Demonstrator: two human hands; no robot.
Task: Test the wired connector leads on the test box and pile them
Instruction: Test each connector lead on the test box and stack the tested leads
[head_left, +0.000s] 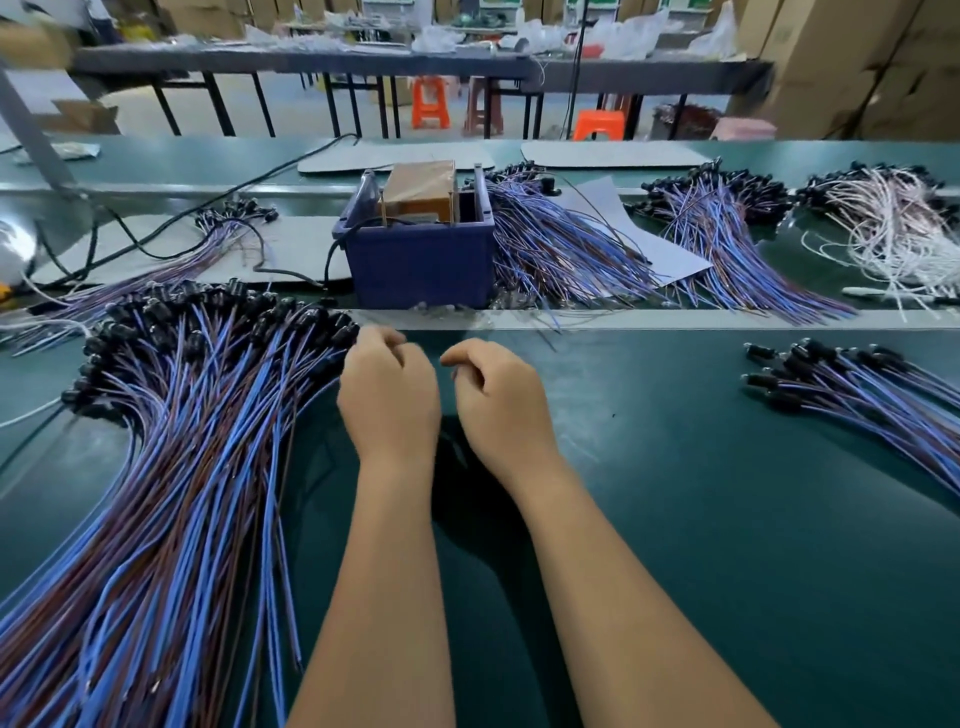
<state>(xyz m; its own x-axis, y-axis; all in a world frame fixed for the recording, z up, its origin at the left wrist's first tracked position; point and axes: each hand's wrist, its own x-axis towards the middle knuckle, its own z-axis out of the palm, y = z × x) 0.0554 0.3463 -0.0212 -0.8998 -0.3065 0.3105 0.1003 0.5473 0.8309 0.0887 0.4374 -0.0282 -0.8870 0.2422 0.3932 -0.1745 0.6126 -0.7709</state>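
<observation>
Both my left hand (387, 387) and right hand (496, 392) hang loosely curled, holding nothing, beside the big lead pile (197, 415) on the counter (675, 519); these look light and floppy, so I'd pinch the stiff black connector end.

bare mat (675, 519) between lead piles, test box (420, 249) ahead

Orange stools (430, 102) standing far under cluttered dark table (311, 60); cardboard boxes (857, 62) stacking far right; grey sheets (613, 154) lying on far green bench (727, 493); white wires (883, 228) lying right.
</observation>
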